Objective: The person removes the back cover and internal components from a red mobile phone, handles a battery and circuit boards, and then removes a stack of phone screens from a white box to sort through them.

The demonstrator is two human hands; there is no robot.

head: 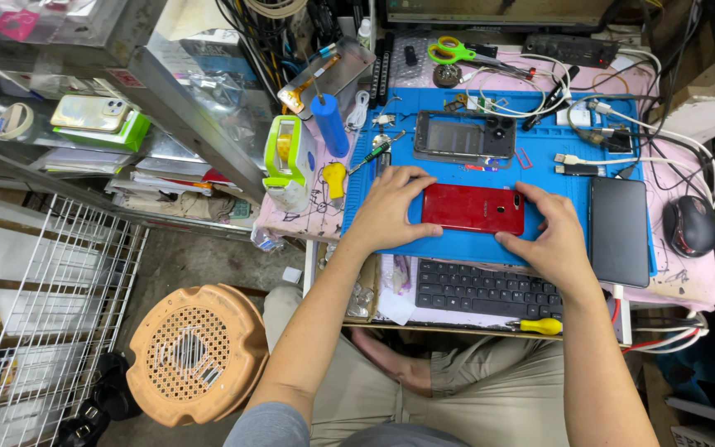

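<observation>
A red phone (473, 208) lies back-up on the blue work mat (539, 161). My left hand (389, 209) presses on its left end, fingers spread over the edge. My right hand (546, 233) grips its right end, thumb under the near edge. Just behind the red phone on the mat rests a dark phone frame (463, 136) with its inside exposed. Both hands hold the red phone flat against the mat.
A black keyboard (487, 290) and a yellow-handled screwdriver (541, 326) sit on a tray below the mat. A black tablet-like slab (619, 231) and mouse (691, 225) lie right. Green scissors (450, 51), cables, a blue cylinder (329, 124) and a green-white tool (288, 161) stand behind and left. An orange stool (196, 352) stands on the floor.
</observation>
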